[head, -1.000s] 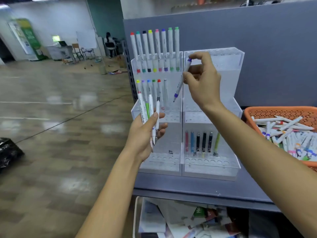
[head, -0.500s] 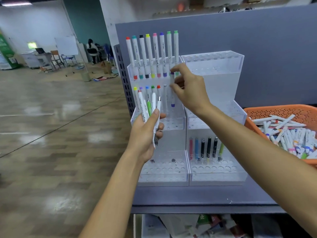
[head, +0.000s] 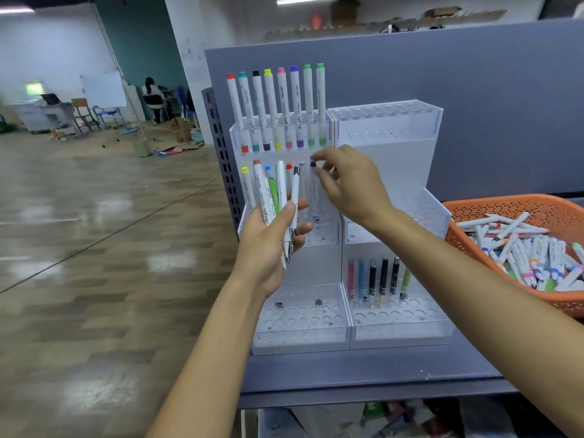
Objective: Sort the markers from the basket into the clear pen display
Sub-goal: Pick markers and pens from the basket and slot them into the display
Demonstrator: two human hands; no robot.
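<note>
A: What is the stand made of?

B: The clear acrylic pen display (head: 388, 121) is 2 stepped units set side by side on the smooth grey worktop (head: 379, 371). Each unit has 3 tiers drilled with round holes.

A: How much is in it?

B: The top left tier carries 8 upright white-barrelled markers (head: 282, 99), capped red, teal, black, yellow, pink, purple, green and green. In the tier below, 5 caps show: yellow, blue, red, grey and purple. The markers in the person's grip hide part of that row. The bottom right tier holds 6 slim glossy pens (head: 384, 273): 1 pink, 1 blue, 3 black and 1 green.

A: And the hands?

B: The person's left hand (head: 268, 245) grips a bundle of 4 markers (head: 281, 188) in front of the left unit. There is 1 brown-capped barrel printed "Acrylic Marker", 1 green, 1 thick white and 1 slim white with a dark tip. The right hand (head: 350, 188) has loosely curled fingers. Its thumb and forefinger sit right at the purple-capped marker (head: 313, 165), which stands in the middle tier. Whether they pinch the cap or only sit beside it cannot be told.

A: Where is the supply?

B: The orange perforated plastic basket (head: 505, 207) sits at the right of the worktop, just beside the display. It holds a heap of white markers (head: 518, 248) lying crosswise, too many to count.
</note>
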